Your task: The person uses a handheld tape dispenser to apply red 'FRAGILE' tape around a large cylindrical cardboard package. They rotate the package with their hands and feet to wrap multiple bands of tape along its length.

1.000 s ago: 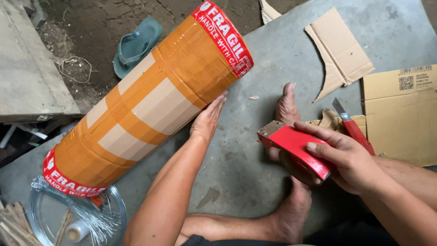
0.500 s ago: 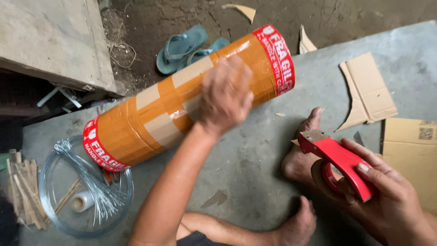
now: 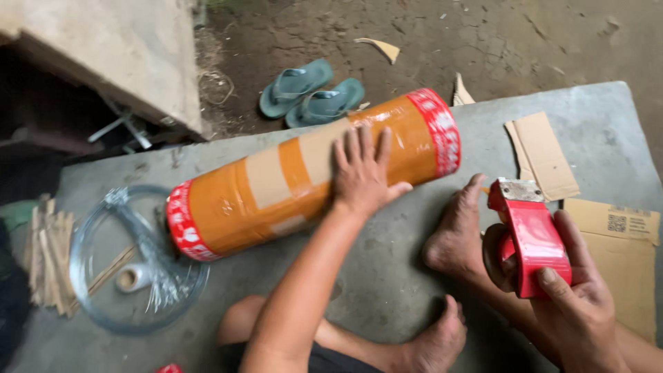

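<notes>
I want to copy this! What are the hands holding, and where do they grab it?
The right hand grips the red tape dispenser by its lower handle end. The left hand holds nothing; it lies flat on the taped cardboard tube.

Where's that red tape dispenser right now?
The red tape dispenser is at the right of the head view, gripped in the right hand, just right of a bare foot.

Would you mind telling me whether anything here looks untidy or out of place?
Torn cardboard scraps lie scattered beside the taped tube, and a pair of sandals sits on the dirt behind it. Nothing looks spilled.
</notes>
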